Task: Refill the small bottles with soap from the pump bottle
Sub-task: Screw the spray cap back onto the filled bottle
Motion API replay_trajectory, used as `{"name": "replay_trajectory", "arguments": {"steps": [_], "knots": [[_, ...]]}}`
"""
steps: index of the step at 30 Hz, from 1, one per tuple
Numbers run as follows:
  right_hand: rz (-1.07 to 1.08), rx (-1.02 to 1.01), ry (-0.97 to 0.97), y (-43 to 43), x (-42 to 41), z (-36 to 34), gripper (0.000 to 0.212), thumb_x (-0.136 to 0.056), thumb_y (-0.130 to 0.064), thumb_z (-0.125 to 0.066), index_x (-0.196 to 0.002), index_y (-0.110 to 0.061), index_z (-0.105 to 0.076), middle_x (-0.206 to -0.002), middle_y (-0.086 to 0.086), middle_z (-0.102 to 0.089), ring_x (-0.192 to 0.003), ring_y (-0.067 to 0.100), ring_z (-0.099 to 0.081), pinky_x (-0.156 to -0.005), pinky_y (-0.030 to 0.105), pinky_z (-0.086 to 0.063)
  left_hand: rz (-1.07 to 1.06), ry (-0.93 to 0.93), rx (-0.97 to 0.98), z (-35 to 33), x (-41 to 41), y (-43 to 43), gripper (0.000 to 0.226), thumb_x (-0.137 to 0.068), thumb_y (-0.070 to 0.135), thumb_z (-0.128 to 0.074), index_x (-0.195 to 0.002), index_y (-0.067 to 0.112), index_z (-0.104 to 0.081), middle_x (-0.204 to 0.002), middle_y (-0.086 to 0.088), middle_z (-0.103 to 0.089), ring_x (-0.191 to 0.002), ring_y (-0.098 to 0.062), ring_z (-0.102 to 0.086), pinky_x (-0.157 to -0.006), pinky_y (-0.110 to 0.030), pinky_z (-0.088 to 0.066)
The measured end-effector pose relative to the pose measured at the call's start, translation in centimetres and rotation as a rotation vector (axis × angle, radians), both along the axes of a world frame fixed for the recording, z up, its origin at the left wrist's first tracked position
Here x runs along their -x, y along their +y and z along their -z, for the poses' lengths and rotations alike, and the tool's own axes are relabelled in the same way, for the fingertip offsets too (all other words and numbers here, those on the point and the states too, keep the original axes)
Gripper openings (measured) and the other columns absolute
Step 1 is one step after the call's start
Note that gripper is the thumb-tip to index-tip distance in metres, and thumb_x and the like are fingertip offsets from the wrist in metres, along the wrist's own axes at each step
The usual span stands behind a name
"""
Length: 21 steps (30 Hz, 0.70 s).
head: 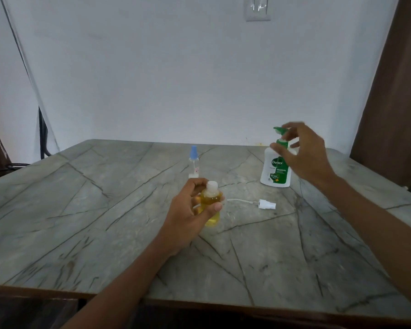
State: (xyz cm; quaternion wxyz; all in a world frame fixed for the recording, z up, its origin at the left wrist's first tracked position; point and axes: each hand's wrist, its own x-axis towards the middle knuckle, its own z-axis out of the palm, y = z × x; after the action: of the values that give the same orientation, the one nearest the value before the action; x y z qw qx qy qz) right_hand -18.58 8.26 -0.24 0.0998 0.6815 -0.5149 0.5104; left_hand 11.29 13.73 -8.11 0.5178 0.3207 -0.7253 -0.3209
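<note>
Room: a plain white wall (176, 67) with a switch plate (258, 8) high up and a brown curtain (394, 91) at the right, behind a grey veined stone desk (105, 222).
Small bottle: the yellow-filled small bottle (210, 200) is near the desk's middle, upright or nearly so. Whether its base rests on the stone I cannot tell. Its white neck looks uncapped.
Left grip: the left grip (190, 210) is wrapped round the small bottle, thumb across the front and fingers behind.
Pump bottle: the white and green pump bottle (274, 172) stands on the desk to the right, further back and well apart from the small bottle. Its green pump head (279, 130) has the spout pointing left.
Right grip: the right grip (301, 153) is at the pump head with fingers spread and loosely bent, holding nothing. It is blurred, so I cannot tell if a fingertip touches the pump.
Loose parts: a white spray cap (267, 204) with its dip tube lies flat between the two bottles. A second small bottle with a blue cap (193, 162) stands behind the left grip.
Step in hand: probably bringing bottle and pump together for filling.
Doing it well: put the small bottle's mouth right under the spout before pressing, keep it upright, and press slowly and straight down. The neck is narrow, so a fast stroke would likely smear soap down the outside.
Risk: this bottle already looks quite full, so it could overflow.
</note>
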Motion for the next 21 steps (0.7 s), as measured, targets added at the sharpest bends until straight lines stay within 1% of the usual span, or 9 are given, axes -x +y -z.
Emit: {"name": "replay_trajectory", "arguments": {"steps": [1,3,6,8,11,15,18,19,21], "knots": [[0.042,0.076,0.118,1.3,-0.7,1.1,0.037,-0.085,-0.027,-0.075,-0.116,-0.014,-0.06,-0.101,0.003,-0.064,-0.101,0.019,-0.055,-0.085,0.031,-0.048,0.001,0.002,-0.017,-0.1,0.0,0.1,0.045,-0.081,0.032,-0.075,-0.118,0.021,-0.051,-0.113,-0.003,-0.068,-0.109,-0.022,-0.064,-0.088,-0.051,-0.054],[0.069,0.13,0.292,2.5,-1.3,3.2,0.028,-0.086,-0.022,-0.073,-0.11,-0.01,-0.065,-0.097,0.007,-0.064,-0.097,0.023,-0.053,-0.084,0.036,-0.049,-0.004,0.001,-0.046,-0.3,0.1,0.2,0.048,-0.078,0.041,-0.077,-0.117,0.025,-0.052,-0.115,-0.003,-0.067,-0.109,-0.023,-0.064,-0.088,-0.051,-0.055],[0.138,-0.013,0.348,1.8,-0.7,3.6,0.052,-0.077,-0.036,-0.08,-0.121,-0.017,-0.061,-0.11,0.009,-0.061,-0.105,0.026,-0.048,-0.088,0.042,-0.048,0.01,-0.005,-0.074,-0.4,0.2,0.5,0.051,-0.077,0.041,-0.077,-0.118,0.022,-0.053,-0.115,-0.006,-0.067,-0.109,-0.024,-0.064,-0.089,-0.052,-0.054],[0.222,-0.006,0.336,0.6,0.0,4.0,0.071,-0.064,-0.043,-0.087,-0.125,-0.023,-0.058,-0.119,0.012,-0.051,-0.107,0.03,-0.041,-0.091,0.046,-0.046,0.014,-0.009,-0.076,-0.2,0.1,0.5,0.05,-0.079,0.035,-0.078,-0.119,0.018,-0.053,-0.113,-0.006,-0.068,-0.107,-0.023,-0.065,-0.089,-0.052,-0.053],[0.268,0.004,0.226,-0.2,1.1,4.9,0.085,-0.058,-0.046,-0.09,-0.129,-0.025,-0.049,-0.121,0.013,-0.041,-0.108,0.029,-0.037,-0.093,0.043,-0.045,0.016,-0.001,-0.073,-0.1,0.2,0.5,0.047,-0.08,0.029,-0.076,-0.118,0.017,-0.053,-0.113,-0.007,-0.068,-0.105,-0.023,-0.066,-0.089,-0.052,-0.054],[0.282,-0.127,0.109,-1.7,1.8,4.9,0.1,-0.057,-0.042,-0.092,-0.138,-0.022,-0.038,-0.131,0.016,-0.034,-0.118,0.034,-0.033,-0.098,0.044,-0.039,0.017,-0.009,-0.072,-0.1,0.3,0.4,0.046,-0.08,0.027,-0.076,-0.118,0.016,-0.053,-0.113,-0.008,-0.068,-0.106,-0.022,-0.066,-0.089,-0.051,-0.054],[0.251,-0.28,-0.113,-3.2,2.0,4.6,0.109,-0.06,-0.032,-0.092,-0.144,-0.018,-0.024,-0.138,0.017,-0.03,-0.129,0.035,-0.028,-0.109,0.048,-0.03,0.023,-0.006,-0.071,-0.1,0.2,0.2,0.045,-0.081,0.023,-0.075,-0.119,0.014,-0.052,-0.112,-0.006,-0.069,-0.105,-0.022,-0.067,-0.089,-0.051,-0.054],[0.21,-0.324,-0.185,-3.7,2.2,4.6,0.11,-0.062,-0.027,-0.092,-0.145,-0.017,-0.02,-0.136,0.016,-0.034,-0.129,0.033,-0.032,-0.111,0.049,-0.03,0.028,-0.008,-0.072,0.0,0.2,0.3,0.044,-0.081,0.022,-0.075,-0.119,0.014,-0.052,-0.112,-0.005,-0.069,-0.106,-0.022,-0.067,-0.09,-0.051,-0.054],[0.105,-0.384,-0.32,-4.2,2.2,4.3,0.105,-0.068,-0.015,-0.089,-0.144,-0.016,-0.015,-0.125,0.014,-0.047,-0.118,0.031,-0.05,-0.103,0.048,-0.041,0.032,-0.011,-0.07,0.0,0.2,0.2,0.044,-0.082,0.023,-0.075,-0.119,0.016,-0.052,-0.113,-0.005,-0.068,-0.107,-0.023,-0.066,-0.09,-0.051,-0.054]]}}
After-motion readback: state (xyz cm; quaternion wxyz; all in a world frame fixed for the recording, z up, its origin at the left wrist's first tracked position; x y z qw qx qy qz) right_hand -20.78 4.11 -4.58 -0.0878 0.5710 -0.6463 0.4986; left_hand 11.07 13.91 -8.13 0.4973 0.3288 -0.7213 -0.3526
